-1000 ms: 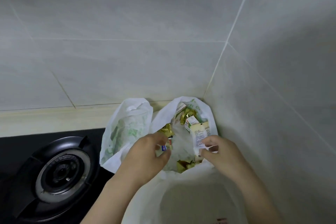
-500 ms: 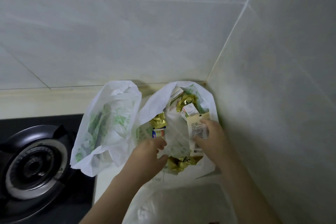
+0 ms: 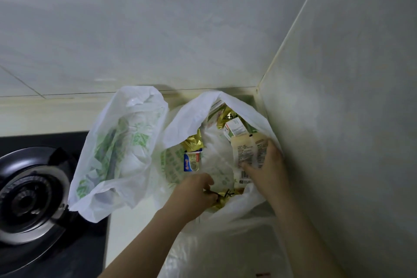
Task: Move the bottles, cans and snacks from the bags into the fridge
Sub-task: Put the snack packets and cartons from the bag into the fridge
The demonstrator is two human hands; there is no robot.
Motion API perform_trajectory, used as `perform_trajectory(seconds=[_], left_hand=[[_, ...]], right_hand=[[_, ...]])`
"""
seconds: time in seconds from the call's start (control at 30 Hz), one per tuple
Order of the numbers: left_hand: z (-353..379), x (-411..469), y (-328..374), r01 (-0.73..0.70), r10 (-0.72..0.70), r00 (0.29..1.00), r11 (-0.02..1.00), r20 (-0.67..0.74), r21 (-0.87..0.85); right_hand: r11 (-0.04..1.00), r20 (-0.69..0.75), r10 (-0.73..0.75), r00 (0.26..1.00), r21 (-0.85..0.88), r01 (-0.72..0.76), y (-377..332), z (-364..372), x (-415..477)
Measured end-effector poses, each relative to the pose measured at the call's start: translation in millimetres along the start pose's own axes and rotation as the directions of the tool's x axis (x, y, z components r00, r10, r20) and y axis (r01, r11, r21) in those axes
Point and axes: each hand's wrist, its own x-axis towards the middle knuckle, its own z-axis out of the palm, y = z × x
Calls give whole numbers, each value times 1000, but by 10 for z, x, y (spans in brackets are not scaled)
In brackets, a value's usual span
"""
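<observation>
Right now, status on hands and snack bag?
Left hand pinches gold packet. Right hand grips beige packet. Both inside open bag. Fridge not in view.

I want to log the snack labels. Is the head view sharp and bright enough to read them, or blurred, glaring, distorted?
Head view: dim, flat light; only mild sheen on the gold packet in the left hand; print on the cream packet in the right hand too soft to read; the wall joint slants under the wide lens.
</observation>
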Motion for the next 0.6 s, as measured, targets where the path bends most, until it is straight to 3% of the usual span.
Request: perform_trajectory(seconds=[0.3,0.47,0.6], left_hand=[[85,49,-36,-11,7,999,996,40,92],[119,59,-52,-13,15,1000,996,-16,90],[66,26,-60,-11,16,996,998,-90,60]], right_hand=[[1000,-60,19,998,18,-17,61,68,71],[1000,-72,26,997,3,-26,47,91,62],[993,-55,47,997,110,-40,3,71,84]])
